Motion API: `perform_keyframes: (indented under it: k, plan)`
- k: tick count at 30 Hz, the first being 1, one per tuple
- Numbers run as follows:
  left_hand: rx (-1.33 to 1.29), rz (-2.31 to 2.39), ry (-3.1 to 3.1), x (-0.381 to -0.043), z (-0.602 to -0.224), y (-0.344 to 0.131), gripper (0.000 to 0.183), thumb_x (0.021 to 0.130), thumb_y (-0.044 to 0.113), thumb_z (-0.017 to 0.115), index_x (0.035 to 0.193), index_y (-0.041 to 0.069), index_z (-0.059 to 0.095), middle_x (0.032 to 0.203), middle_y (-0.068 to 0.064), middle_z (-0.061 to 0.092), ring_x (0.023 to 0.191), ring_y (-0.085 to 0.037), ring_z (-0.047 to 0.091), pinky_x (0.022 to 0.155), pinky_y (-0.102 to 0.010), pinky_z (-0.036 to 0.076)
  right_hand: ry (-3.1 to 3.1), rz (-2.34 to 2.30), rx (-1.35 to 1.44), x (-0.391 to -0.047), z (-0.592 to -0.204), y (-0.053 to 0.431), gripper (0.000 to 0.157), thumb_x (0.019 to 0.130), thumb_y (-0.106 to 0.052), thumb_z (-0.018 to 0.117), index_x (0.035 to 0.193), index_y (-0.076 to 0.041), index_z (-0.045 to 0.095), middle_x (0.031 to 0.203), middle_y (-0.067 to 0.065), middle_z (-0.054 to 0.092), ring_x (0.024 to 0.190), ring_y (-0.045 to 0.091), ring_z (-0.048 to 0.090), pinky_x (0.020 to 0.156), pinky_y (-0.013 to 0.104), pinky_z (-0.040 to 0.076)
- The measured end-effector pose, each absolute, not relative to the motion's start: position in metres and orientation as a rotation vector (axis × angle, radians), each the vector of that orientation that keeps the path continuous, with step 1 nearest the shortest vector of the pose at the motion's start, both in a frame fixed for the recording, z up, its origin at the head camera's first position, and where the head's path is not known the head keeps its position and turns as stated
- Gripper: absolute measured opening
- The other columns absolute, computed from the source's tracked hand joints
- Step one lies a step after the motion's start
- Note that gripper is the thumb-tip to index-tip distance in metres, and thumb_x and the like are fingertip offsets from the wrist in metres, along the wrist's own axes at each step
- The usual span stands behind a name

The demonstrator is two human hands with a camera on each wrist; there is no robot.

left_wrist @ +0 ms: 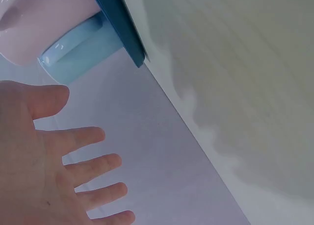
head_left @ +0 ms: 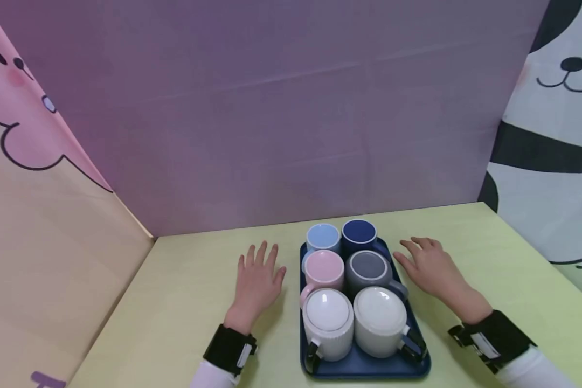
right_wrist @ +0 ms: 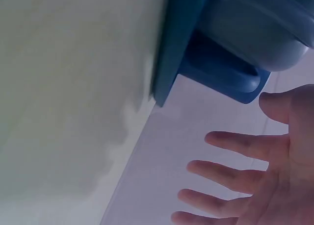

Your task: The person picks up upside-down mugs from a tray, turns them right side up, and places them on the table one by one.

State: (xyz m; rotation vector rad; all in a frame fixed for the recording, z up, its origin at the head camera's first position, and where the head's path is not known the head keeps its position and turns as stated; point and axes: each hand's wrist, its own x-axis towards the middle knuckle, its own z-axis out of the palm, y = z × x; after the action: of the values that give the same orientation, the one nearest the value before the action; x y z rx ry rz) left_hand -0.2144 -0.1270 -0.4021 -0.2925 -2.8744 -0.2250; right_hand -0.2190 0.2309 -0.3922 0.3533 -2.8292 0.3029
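A dark blue tray (head_left: 364,368) bears several mugs in two columns. At its back are a light blue mug (head_left: 323,237) and a navy mug (head_left: 359,233); in the middle, a pink mug (head_left: 324,268) and a grey mug (head_left: 368,268); in front, two white mugs, one at left (head_left: 327,323) and one at right (head_left: 380,322), with dark handles. My left hand (head_left: 257,283) is spread to the left of the tray, holding nothing. To the right, my right hand (head_left: 431,269) has relaxed fingers near the navy and grey mugs, apart from the tray.
A pale yellow-green table (head_left: 184,307) lies under the tray. Behind it stands a purple wall covering (head_left: 271,118). Panels with a pink cartoon figure (head_left: 34,108) at left and a panda figure (head_left: 558,178) at right flank the table.
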Motion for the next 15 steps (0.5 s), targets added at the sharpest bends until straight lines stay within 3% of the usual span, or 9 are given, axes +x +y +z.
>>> perform_keyframes:
  k: [6, 15]
  plan:
    - [-0.272, -0.195, -2.883, -0.213, -0.401, -0.133, 0.056, 0.098, 0.042, 0.044, 0.145, 0.013, 0.038, 0.151, -0.017, 0.033, 0.139, -0.042, 0.026, 0.111, -0.06, 0.022, -2.813, 0.389, 0.376, -0.226, -0.39, 0.224, 0.043, 0.098, -0.031, 0.05, 0.117, 0.006, 0.06, 0.115, 0.031, 0.059, 0.107, 0.049, 0.053, 0.092, 0.061, 0.041]
    - [-0.254, -0.203, -2.88, -0.213, -0.402, -0.147, 0.056, 0.098, 0.04, 0.044, 0.145, 0.011, 0.038, 0.151, -0.018, 0.033, 0.138, -0.042, 0.027, 0.111, -0.06, 0.021, -2.855, 0.517, 0.415, -0.233, -0.383, 0.213, 0.043, 0.097, -0.032, 0.051, 0.114, 0.006, 0.062, 0.106, 0.028, 0.064, 0.095, 0.044, 0.062, 0.078, 0.055, 0.05]
